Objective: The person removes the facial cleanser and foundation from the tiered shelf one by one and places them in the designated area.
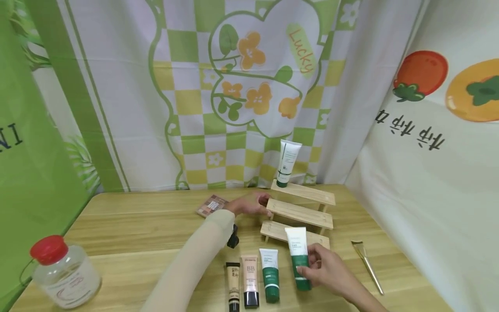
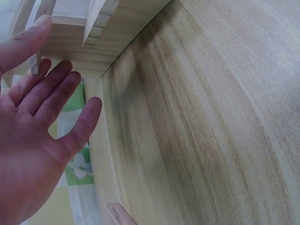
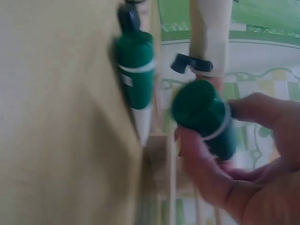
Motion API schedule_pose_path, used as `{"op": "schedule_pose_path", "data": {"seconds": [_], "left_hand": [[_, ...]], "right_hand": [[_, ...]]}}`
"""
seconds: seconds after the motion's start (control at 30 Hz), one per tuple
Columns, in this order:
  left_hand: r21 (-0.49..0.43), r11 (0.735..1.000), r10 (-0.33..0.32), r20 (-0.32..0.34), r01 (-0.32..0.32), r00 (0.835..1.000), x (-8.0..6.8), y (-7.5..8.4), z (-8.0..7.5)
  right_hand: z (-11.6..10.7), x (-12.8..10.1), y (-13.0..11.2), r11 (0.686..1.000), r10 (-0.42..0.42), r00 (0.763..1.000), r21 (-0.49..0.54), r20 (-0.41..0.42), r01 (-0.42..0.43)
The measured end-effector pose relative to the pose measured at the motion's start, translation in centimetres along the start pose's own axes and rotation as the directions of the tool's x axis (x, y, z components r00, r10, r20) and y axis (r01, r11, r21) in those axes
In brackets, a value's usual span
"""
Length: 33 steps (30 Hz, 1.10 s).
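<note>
My left hand (image 1: 252, 204) is at the left end of a three-step wooden display stand (image 1: 300, 213), its thumb and fingertips on either side of a plank edge. The left wrist view shows the palm (image 2: 28, 150) and a little finger spread away from the wood. In my right hand (image 1: 326, 269) is a white and green squeeze tube (image 1: 298, 258), pinched between thumb and fingers with its green cap down, in front of the lowest step. Its cap end (image 3: 199, 108) faces the right wrist camera. Another white and green tube (image 1: 287, 164) stands upright on the top step.
Left of my right hand lie a similar tube (image 1: 270, 275), a pink BB cream tube (image 1: 250, 281) and a beige tube with black cap (image 1: 233, 286). An eyeshadow palette (image 1: 212, 205) lies behind my left forearm. A flat brush (image 1: 368, 267) lies right, a red-capped bottle (image 1: 66, 277) left.
</note>
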<state>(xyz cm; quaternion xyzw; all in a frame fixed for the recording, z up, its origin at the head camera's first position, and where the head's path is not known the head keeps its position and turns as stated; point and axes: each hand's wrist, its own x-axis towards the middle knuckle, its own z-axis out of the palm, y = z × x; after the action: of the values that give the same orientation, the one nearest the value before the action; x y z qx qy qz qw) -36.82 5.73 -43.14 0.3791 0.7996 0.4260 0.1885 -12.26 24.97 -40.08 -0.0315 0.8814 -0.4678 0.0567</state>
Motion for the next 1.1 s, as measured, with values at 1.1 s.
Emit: {"op": "schedule_pose_path", "data": {"seconds": [1.1], "left_hand": [[0.043, 0.999, -0.024, 0.008, 0.023, 1.000, 0.8, -1.1, 0.0]], "right_hand": [[2.8, 1.1, 2.8, 0.977, 0.012, 0.997, -0.211, 0.078, 0.005]]}}
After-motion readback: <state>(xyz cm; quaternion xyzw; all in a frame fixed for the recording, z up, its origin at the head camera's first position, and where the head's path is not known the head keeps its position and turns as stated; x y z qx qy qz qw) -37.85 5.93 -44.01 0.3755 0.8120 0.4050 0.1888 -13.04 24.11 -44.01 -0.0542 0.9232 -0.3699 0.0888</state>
